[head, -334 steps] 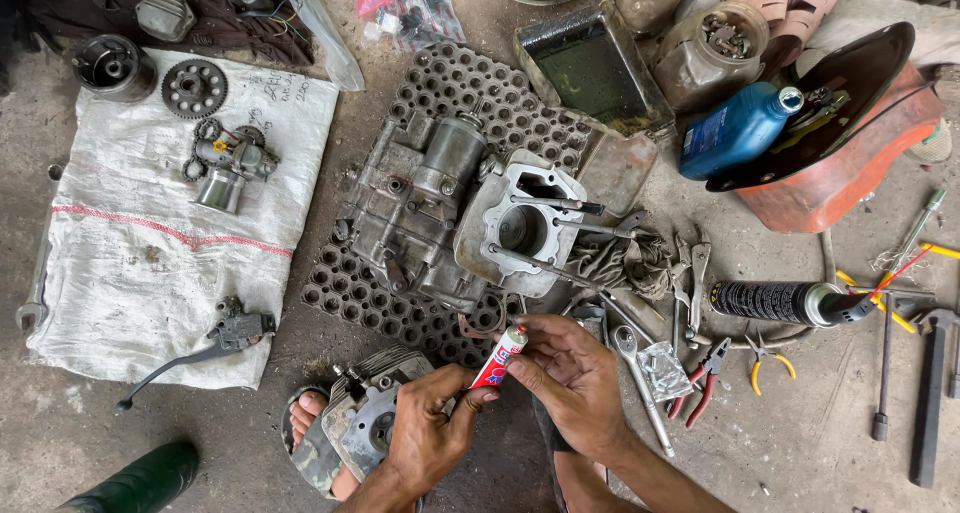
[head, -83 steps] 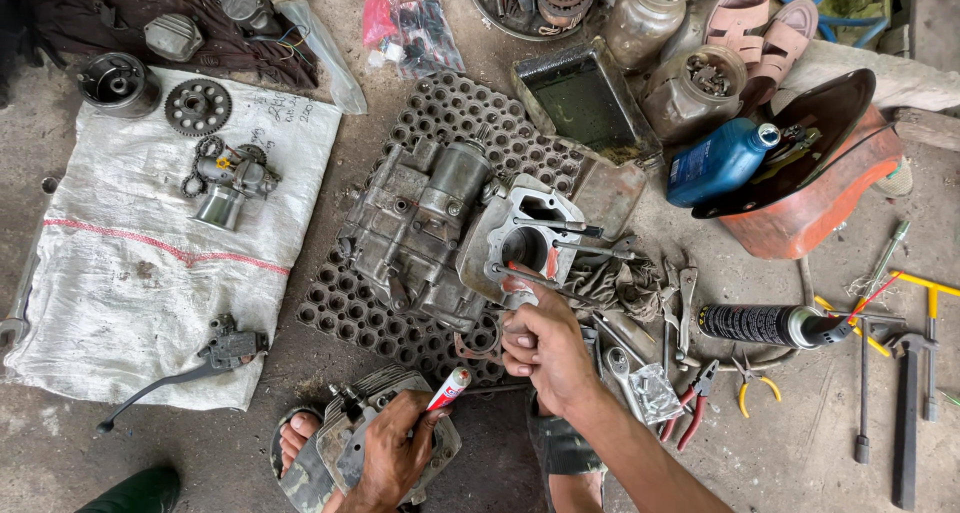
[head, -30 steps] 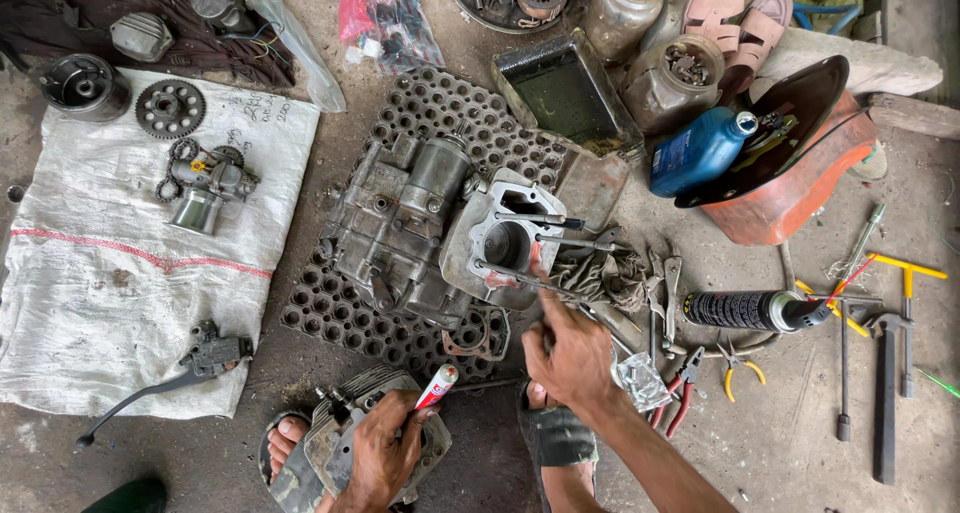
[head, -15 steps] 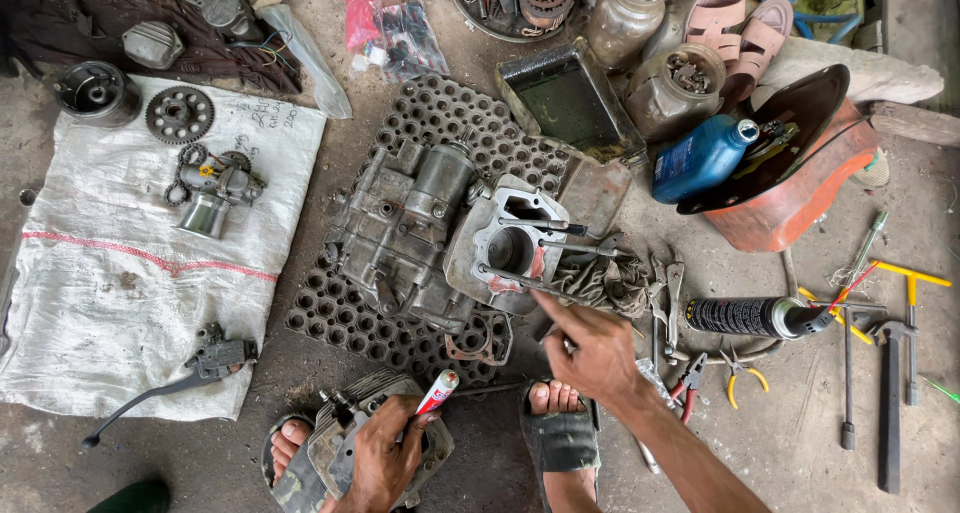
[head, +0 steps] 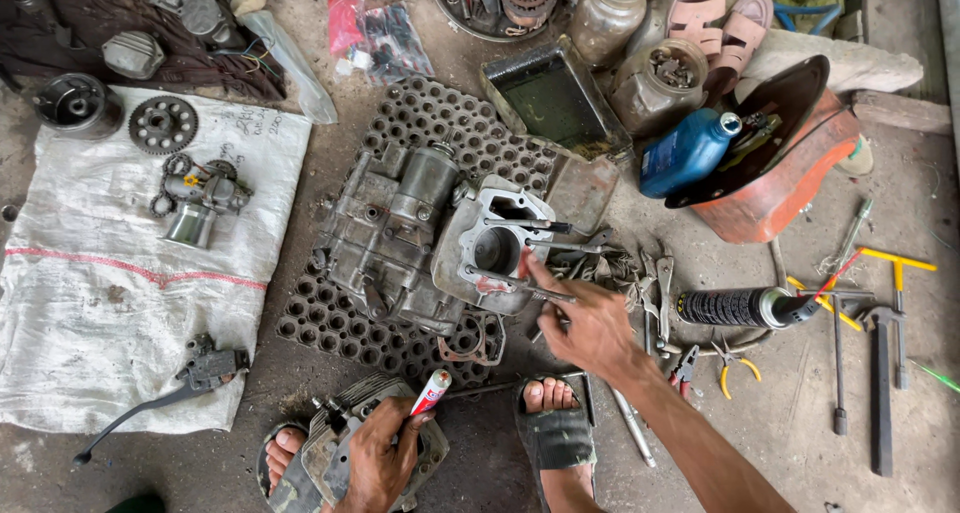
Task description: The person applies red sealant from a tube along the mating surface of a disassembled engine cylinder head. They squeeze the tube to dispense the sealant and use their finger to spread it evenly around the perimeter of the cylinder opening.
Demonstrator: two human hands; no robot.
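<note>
Concrete floor, oily and crowded with parts, is where I'm squatting, my sandalled feet at the bottom edge. My right hand (head: pixel 590 323) is stretched forward with the fingers loose and apart, gripping nothing; the forefinger tip touches the rim of the engine block (head: pixel 495 248) at the mouth of its round bore, where long studs stick out toward me. That block lies on a black perforated rubber mat (head: pixel 330 318), joined to the grey engine case (head: pixel 385 233) on its left.

My left hand (head: pixel 380 458) is closed around a small red-and-white tube (head: pixel 431 391), its tip pointing up and to the right. The same hand rests on a finned metal part (head: pixel 325 453) that sits over my left foot, near the bottom of the view and well apart from the block.

Just right of my right hand lie spanners and pliers with yellow handles (head: pixel 735 358), then a black spray can (head: pixel 735 306) on its side. Farther right are a hammer (head: pixel 880 373) and a yellow-handled T-wrench (head: pixel 895 273). Above them a blue oil bottle (head: pixel 685 153) leans in a red-orange shell (head: pixel 790 188). To the far left a white sack (head: pixel 90 313) is spread out, carrying a sprocket (head: pixel 162 124), a carburettor (head: pixel 200 203) and a brake lever (head: pixel 165 393).
</note>
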